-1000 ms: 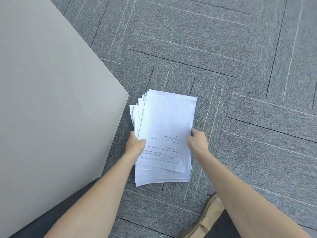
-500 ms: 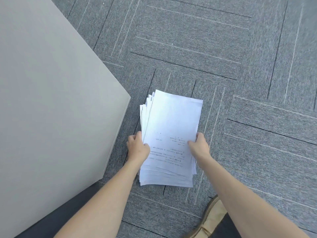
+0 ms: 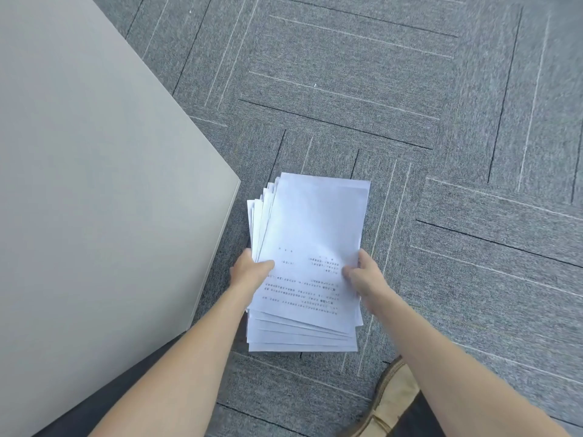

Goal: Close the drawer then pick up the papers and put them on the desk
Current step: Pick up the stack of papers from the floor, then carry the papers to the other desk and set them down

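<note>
A fanned stack of white printed papers (image 3: 312,234) is over the grey carpet just right of the desk corner. My left hand (image 3: 249,271) grips the stack's left edge, thumb on the top sheet. My right hand (image 3: 362,275) grips the right edge, thumb on top as well. The sheets are slightly splayed at the upper left and bottom. The pale grey desk (image 3: 94,184) fills the left side of the view, with its corner near the papers. No drawer is visible.
Grey carpet tiles (image 3: 410,105) with line patterns cover the floor. A tan shoe (image 3: 391,402) shows at the bottom right, beside my right forearm. Dark trousers show under the desk edge at the bottom left.
Both hands have closed on the stack's sides with thumbs now over the top sheet. The stack has gathered a little and shifted slightly in view.
</note>
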Demonstrator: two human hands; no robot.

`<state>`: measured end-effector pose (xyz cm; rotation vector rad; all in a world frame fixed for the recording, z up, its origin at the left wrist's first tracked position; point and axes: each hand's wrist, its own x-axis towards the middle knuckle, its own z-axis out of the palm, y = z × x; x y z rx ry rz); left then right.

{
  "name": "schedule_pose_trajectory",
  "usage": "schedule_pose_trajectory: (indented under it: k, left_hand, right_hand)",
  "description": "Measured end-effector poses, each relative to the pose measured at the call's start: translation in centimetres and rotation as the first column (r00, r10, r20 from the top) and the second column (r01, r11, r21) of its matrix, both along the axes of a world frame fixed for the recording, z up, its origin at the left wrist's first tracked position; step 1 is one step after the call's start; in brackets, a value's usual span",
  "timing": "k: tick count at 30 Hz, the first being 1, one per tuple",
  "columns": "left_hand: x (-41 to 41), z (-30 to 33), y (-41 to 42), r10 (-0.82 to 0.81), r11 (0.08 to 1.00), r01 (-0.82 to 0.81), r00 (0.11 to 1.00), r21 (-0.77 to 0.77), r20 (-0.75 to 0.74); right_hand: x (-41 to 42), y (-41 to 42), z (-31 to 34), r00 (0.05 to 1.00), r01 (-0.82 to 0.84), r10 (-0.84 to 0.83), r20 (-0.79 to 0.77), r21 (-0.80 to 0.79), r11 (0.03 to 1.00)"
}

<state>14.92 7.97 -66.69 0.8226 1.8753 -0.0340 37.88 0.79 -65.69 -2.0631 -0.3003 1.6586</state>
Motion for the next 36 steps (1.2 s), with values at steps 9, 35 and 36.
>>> schedule_pose_trajectory:
  k: [9,35,36]
  left_hand:
    - [0.5,6.5,0.0,0.08,0.995,-0.091,0.972,0.041,0.221]
    - [2.0,60.2,2.5,-0.284,0.795,-0.155,0.76,0.586,0.585]
    - [1.3,62.5,1.8,-0.287,0.772,-0.179,0.758,0.61,0.586]
  right_hand:
    - [1.2,0.4,4.6,0.994,0.036,-0.037,-0.104,-0.005,0.999]
    - [2.7,0.9,58.9,0.988,0.093,-0.156,0.022,0.716,0.692]
    - [2.1,0.5,61.1,0.988,0.08,-0.149,0.027,0.744,0.663]
